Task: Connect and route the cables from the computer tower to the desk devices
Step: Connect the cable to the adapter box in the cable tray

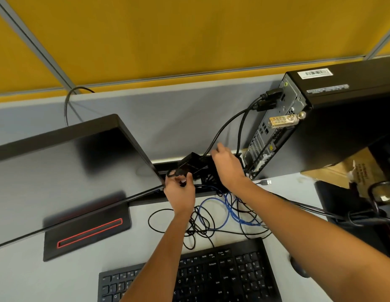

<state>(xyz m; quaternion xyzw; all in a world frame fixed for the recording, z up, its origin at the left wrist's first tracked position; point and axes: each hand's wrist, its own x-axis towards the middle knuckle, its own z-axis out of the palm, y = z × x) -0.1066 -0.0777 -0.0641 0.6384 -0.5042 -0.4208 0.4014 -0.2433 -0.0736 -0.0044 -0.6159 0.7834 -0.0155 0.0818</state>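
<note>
Head view. A pale grey, smooth laminate worktop point(26, 277) is carrying the setup, backed by a grey and mustard-yellow fabric partition point(189, 29).

The black, boxy metal computer tower point(342, 118) is standing at the right rear, its perforated steel back panel facing left. Two thick black rubber-sheathed cables point(231, 123) are plugged into its upper ports and are curving down toward the rectangular cable slot point(165, 165) at the back of the worktop. A brass-coloured combination lock point(281, 121) is hanging on the back panel.

The left hand point(181, 194) is reaching beside the right edge of the flat black monitor point(70, 162); its fingers are curling round a black moulded plastic plug point(178, 173), pinching it just above the slot.

The right hand point(228, 164) is hovering over the slot just left of the tower. Its fingers are bent downward near the black cables; I cannot tell whether they are gripping one.

A loose tangle of thin black wires point(196, 225) and a glossy blue network cable point(233, 212) is lying on the worktop between the slot and the matte black keyboard point(211, 277). A silver USB plug point(266, 182) is lying free near the tower's base. The monitor's flat rectangular base point(85, 234) is showing a red outline strip.
</note>
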